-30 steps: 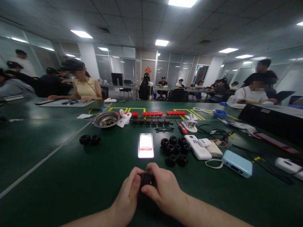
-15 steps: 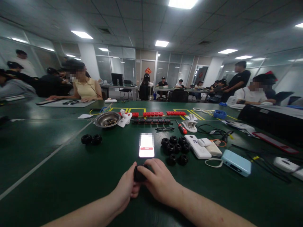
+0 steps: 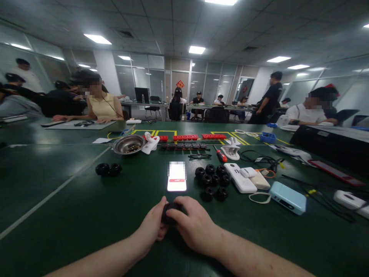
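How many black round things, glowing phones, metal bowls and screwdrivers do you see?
Black round things: 11 (one held between left hand and right hand)
Glowing phone: 1
Metal bowl: 1
Screwdriver: 1
Total: 14

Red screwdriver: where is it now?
Head view, right of centre: red screwdriver on the green table, between a black block row and a white clip.

A lit phone (image 3: 177,181) lies on the green table (image 3: 72,215); a steel bowl (image 3: 128,144) and red-handled screwdriver (image 3: 220,154) sit beyond.
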Demonstrator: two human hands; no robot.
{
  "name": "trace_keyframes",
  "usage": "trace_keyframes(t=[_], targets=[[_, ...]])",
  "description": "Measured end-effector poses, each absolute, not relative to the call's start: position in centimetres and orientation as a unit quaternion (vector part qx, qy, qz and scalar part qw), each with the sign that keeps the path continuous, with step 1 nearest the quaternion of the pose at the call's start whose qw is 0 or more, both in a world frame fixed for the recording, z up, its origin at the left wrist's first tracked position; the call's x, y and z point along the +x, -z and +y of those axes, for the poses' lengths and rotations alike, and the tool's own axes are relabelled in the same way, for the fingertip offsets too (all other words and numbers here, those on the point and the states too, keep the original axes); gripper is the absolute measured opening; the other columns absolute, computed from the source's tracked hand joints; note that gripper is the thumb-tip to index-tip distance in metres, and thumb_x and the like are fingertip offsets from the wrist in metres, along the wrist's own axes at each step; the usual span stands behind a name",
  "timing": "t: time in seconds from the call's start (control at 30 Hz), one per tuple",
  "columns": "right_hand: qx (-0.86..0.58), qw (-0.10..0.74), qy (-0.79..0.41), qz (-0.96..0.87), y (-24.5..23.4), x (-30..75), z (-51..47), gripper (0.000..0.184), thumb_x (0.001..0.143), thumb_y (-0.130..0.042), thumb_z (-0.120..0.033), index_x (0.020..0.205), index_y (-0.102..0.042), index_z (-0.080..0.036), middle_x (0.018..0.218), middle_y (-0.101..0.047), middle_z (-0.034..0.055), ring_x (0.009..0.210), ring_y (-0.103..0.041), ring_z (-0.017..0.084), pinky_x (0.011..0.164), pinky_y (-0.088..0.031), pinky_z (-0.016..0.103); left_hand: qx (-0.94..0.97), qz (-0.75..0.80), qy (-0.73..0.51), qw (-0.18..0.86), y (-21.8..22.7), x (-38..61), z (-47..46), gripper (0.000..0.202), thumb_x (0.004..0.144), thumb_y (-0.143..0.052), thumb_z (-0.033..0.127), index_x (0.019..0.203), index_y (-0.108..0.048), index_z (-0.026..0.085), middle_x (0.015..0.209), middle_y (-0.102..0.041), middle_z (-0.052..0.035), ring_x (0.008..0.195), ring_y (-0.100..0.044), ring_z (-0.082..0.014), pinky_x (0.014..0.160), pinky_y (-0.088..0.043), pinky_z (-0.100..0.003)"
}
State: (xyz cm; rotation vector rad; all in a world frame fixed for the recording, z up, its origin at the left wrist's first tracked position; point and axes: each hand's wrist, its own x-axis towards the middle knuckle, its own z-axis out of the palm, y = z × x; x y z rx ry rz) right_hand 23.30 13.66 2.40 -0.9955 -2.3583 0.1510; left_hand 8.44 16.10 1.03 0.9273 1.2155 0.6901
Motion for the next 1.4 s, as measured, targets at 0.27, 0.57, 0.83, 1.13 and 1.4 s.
trace_keyframes(t=[0.27,0.57,0.83,1.13,1.4], targets=[[-0.458,0.245,-0.122,-0.846,-3.0,23.5,13.3,0.032,0.08,-0.051,-0.034,0.105,-0.051,-0.015,0.092,-0.06,0.0093,0.081,-0.055,0.021,0.071,-0.046,0.034,0.46,0.493,-0.325,0.664,-2.0,8.6,15.2,0.059,0.051,-0.044,0.072,0.08,-0.041,0.02,0.039,-0.038,0.012,0.034,-0.03,-0.0041,0.036,-0.018,-0.016],[-0.504,0.259,-0.144,-0.811,-3.2,23.7,13.3,0.051,0.074,-0.057,-0.042,0.114,-0.044,-0.014,0.101,-0.058,0.0114,0.089,-0.054,0.025,0.076,-0.045,0.039,0.444,0.491,-0.314,0.681,-1.6,8.5,15.6,0.066,0.051,-0.043,0.074,0.088,-0.041,0.019,0.034,-0.032,0.0138,0.031,-0.025,-0.0032,0.036,-0.016,-0.017],[-0.372,0.273,-0.023,-0.887,-2.3,23.9,13.7,0.035,0.079,-0.05,-0.016,0.113,-0.047,-0.017,0.108,-0.053,0.0103,0.096,-0.049,0.021,0.082,-0.042,0.035,0.459,0.462,-0.284,0.704,-1.1,8.1,16.4,0.067,0.049,-0.039,0.079,0.08,-0.04,0.02,0.033,-0.03,0.0142,0.028,-0.02,-0.0021,0.033,-0.011,-0.017],[-0.56,0.284,0.073,-0.775,-5.9,29.0,18.0,0.044,0.079,-0.048,-0.041,0.116,-0.045,-0.018,0.123,-0.046,0.0103,0.116,-0.037,0.026,0.097,-0.027,0.046,0.466,0.456,-0.261,0.712,-1.7,7.9,16.2,0.055,0.061,-0.043,0.069,0.083,-0.041,0.019,0.038,-0.032,0.0136,0.031,-0.023,-0.0014,0.036,-0.012,-0.017],[-0.653,0.118,0.006,-0.748,-5.1,32.7,26.9,0.034,0.085,-0.045,-0.04,0.108,-0.052,-0.016,0.116,-0.052,0.0084,0.109,-0.045,0.024,0.092,-0.031,0.048,0.494,0.436,-0.25,0.71,-1.3,7.7,16.4,0.051,0.064,-0.043,0.065,0.084,-0.042,0.018,0.039,-0.033,0.0131,0.031,-0.024,-0.0018,0.035,-0.012,-0.018]])
